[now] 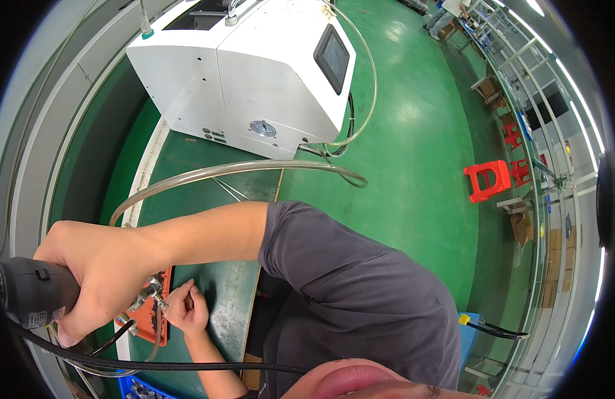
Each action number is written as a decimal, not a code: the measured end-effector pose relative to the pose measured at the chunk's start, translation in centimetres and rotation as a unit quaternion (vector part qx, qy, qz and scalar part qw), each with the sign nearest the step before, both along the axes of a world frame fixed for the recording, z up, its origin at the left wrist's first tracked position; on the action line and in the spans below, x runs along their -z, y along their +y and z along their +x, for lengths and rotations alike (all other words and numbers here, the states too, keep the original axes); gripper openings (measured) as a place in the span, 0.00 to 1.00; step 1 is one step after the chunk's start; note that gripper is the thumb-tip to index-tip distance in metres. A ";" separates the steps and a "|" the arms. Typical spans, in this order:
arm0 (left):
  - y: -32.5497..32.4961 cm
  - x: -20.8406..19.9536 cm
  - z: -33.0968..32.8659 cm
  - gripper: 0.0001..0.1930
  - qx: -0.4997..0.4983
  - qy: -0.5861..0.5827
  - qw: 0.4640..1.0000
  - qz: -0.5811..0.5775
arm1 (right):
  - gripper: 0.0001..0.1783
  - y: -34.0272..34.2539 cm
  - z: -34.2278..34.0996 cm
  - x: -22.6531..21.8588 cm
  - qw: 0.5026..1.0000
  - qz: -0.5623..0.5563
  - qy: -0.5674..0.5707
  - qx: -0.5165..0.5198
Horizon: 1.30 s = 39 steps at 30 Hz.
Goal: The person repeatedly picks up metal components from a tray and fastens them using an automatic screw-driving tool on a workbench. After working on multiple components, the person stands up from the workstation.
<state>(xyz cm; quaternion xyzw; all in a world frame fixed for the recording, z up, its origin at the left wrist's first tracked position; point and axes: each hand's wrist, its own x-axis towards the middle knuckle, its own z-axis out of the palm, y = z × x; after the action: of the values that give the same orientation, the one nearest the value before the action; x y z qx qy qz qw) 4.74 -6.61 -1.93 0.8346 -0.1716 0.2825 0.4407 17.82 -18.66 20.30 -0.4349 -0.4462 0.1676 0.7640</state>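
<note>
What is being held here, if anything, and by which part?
The right hand grips a dark grey cylindrical device around its rounded body. Whether the left hand holds the metal fitting beside it cannot be told.

Dark cylinder (pixel 32 291) cut by left edge; left hand's (pixel 186 310) hold unclear.

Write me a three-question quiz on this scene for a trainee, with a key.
1. Multiple choice: what colour is the cylinder gripped by the right hand?
A) red
B) dark grey
C) bright blue

2. True or false: the left hand is beside an orange tray.

3. Fill in the blank: on the green floor stand bright red ____.

Key: 1. B; 2. true; 3. stools.
</note>
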 end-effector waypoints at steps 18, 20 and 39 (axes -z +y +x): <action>1.8 1.5 -2.1 0.05 -0.025 0.074 0.996 0.052 | 0.08 1.1 -1.6 -0.1 1.000 -0.006 0.018 0.023; -0.4 -1.2 0.8 0.05 0.053 -0.008 0.998 -0.014 | 0.06 -0.9 -1.1 0.7 0.995 0.085 0.045 0.001; -0.6 -9.9 -2.6 0.15 -0.009 -0.184 0.972 -0.146 | 0.08 -1.9 1.2 0.4 0.992 0.097 -0.009 -0.076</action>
<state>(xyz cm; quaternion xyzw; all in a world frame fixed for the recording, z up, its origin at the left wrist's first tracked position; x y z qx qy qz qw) 2.15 -7.22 7.94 0.6967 -0.1987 0.4571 0.5159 18.97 -20.52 19.86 -0.3247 -0.4995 0.1769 0.7835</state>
